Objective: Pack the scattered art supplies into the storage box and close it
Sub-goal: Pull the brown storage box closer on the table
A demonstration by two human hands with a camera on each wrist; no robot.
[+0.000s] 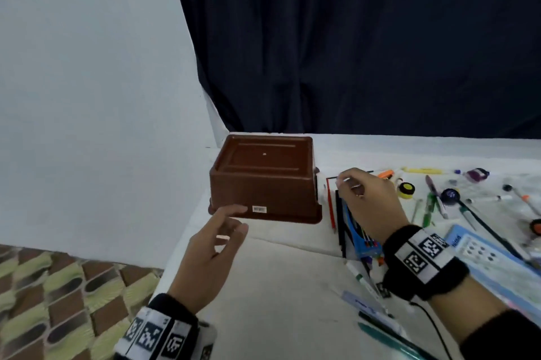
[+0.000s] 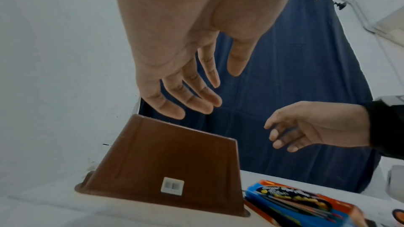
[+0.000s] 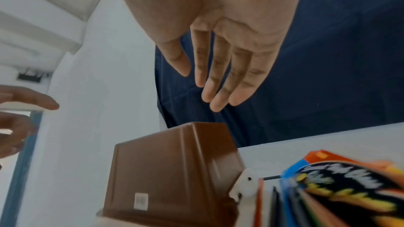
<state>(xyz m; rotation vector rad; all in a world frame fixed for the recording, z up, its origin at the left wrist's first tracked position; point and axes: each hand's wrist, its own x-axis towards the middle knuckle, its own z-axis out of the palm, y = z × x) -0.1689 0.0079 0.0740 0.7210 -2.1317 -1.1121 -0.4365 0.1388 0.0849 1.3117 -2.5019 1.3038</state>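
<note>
The brown storage box [image 1: 263,184] stands upside down, base upward, at the table's back left corner, with a small white label on its near wall [image 2: 172,185]. My left hand [image 1: 237,219] hovers open just in front of that wall, fingers relaxed and holding nothing. Right of the box [image 3: 174,170], my right hand [image 1: 349,186] hangs above a blue and orange coloured-pencil pack [image 1: 360,230], its fingers straight in the right wrist view [image 3: 201,89] and empty. A red pencil [image 1: 330,204] lies between the box and the pack [image 2: 295,201].
Several pens, markers and small rolls lie scattered over the white table [image 1: 278,286] to the right, among them a yellow roll [image 1: 406,189] and a light blue paint set [image 1: 474,248]. A green pen [image 1: 389,339] lies near the front. The table's left edge drops to a patterned floor [image 1: 58,286].
</note>
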